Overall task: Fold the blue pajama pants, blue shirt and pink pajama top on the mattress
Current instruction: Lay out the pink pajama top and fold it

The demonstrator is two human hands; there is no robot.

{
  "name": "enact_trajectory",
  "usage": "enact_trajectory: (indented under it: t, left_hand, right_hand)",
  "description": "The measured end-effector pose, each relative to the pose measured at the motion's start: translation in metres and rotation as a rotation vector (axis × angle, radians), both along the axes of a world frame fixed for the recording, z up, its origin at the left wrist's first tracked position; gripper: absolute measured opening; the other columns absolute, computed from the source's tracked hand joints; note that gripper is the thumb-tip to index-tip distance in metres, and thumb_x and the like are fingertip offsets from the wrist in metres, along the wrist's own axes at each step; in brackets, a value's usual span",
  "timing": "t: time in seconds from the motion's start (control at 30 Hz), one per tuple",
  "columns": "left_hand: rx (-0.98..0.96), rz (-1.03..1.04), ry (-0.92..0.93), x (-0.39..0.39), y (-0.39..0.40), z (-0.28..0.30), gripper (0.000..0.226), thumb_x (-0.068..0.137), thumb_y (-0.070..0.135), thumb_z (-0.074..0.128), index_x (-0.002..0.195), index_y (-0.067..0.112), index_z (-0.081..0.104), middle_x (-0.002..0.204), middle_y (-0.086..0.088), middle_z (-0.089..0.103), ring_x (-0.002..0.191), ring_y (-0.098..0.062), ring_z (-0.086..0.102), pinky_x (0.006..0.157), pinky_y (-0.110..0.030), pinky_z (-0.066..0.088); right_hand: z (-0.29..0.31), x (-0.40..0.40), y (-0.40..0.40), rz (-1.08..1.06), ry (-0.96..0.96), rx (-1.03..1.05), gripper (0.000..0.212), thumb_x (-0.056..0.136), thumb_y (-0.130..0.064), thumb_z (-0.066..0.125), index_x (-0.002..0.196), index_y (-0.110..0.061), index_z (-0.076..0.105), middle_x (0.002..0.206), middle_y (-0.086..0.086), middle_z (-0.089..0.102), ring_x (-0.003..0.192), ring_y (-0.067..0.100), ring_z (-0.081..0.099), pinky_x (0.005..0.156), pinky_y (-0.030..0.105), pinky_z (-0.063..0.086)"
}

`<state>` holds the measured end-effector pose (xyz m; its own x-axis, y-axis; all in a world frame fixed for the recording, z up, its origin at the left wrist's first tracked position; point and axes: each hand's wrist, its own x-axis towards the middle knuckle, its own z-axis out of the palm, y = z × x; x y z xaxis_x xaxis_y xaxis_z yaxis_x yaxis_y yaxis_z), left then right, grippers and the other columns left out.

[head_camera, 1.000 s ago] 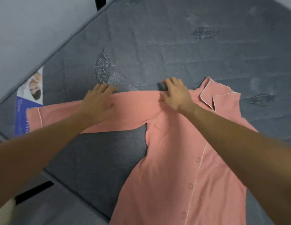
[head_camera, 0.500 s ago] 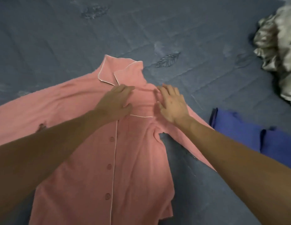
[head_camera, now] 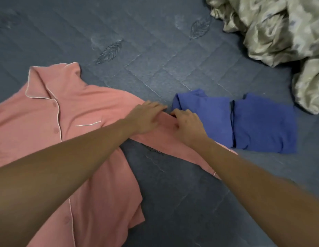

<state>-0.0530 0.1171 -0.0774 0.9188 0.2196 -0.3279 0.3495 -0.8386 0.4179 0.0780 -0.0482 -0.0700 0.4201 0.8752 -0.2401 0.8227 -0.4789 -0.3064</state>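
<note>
Hands work the right-hand sleeve (head_camera: 181,145) of the pink top (head_camera: 94,111), which lies face up and unfolded along the near left part of the mattress (head_camera: 155,72), collar toward the far edge. The left hand (head_camera: 146,118) lies palm down on the sleeve near the shoulder, fingers loose and spread, pressing rather than gripping. The right hand (head_camera: 189,127) rests just beside it on the same sleeve, fingers curled at the sleeve's far edge; whether they pinch the cloth cannot be told.

Half a second ago both hands sat near the collar and chest pocket; a second ago they were flattening the opposite sleeve. They have since shifted outward along this sleeve, and the view has swung toward the mattress's right side, bringing the two blue garments (head_camera: 235,122) fully into sight.

Those blue pieces lie folded side by side, touching, just beyond the right hand, which suggests the pants and shirt are done and only the top remains. Smoothing appears nearly finished, so folding the sleeve inward looks the likely next step. A crumpled satin sheet (head_camera: 279,32) fills the far right corner.
</note>
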Motion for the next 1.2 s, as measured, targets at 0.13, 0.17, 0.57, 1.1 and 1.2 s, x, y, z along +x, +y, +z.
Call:
enact_trajectory:
  t: [0.13,0.17,0.57,1.1,1.2]
  left_hand:
    - [0.116,-0.009,0.004,0.019,-0.011,-0.004,0.041,0.085,0.028,0.048,0.123,0.022,0.062,0.118,-0.006,0.057,0.111,-0.032,0.053,0.088,-0.044,0.045]
    - [0.136,-0.003,0.009,0.022,-0.013,-0.001,0.040,0.082,0.031,0.044,0.115,0.023,0.065,0.114,-0.004,0.059,0.109,-0.032,0.052,0.086,-0.042,0.042]
    - [0.350,0.064,0.060,0.056,-0.048,0.014,0.012,0.084,0.025,0.053,0.090,0.023,0.062,0.106,-0.006,0.067,0.108,-0.032,0.054,0.089,-0.042,0.035]
    - [-0.428,0.581,0.108,0.065,-0.269,0.014,0.032,0.093,0.053,0.056,0.095,0.021,0.053,0.091,0.002,0.064,0.085,-0.022,0.061,0.075,-0.039,0.051]
    - [-0.883,1.038,0.018,0.074,-0.298,0.013,0.026,0.093,0.033,0.066,0.109,0.021,0.049,0.100,0.004,0.062,0.094,-0.015,0.061,0.081,-0.033,0.051]
  right_hand:
    - [0.010,0.012,-0.032,0.034,0.051,0.197,0.033,0.079,-0.010,0.056,0.108,-0.019,0.068,0.090,-0.001,0.070,0.084,0.027,0.057,0.074,0.044,0.043]
    - [0.011,0.015,-0.041,0.014,0.119,0.187,0.028,0.082,-0.012,0.059,0.108,-0.019,0.068,0.093,0.000,0.071,0.087,0.027,0.060,0.076,0.045,0.046]
    - [0.014,0.090,-0.146,-0.147,0.385,-0.245,0.032,0.092,-0.037,0.069,0.084,-0.007,0.065,0.077,0.006,0.065,0.077,0.027,0.062,0.075,0.043,0.053]
    - [0.023,0.135,-0.181,-0.279,0.544,-0.166,0.013,0.090,-0.028,0.076,0.086,-0.018,0.070,0.078,-0.008,0.065,0.071,0.005,0.058,0.067,0.023,0.043]
    - [0.025,0.140,-0.185,-0.318,0.628,-0.133,0.009,0.090,-0.020,0.076,0.087,-0.016,0.068,0.075,-0.004,0.065,0.066,0.007,0.058,0.065,0.024,0.045]
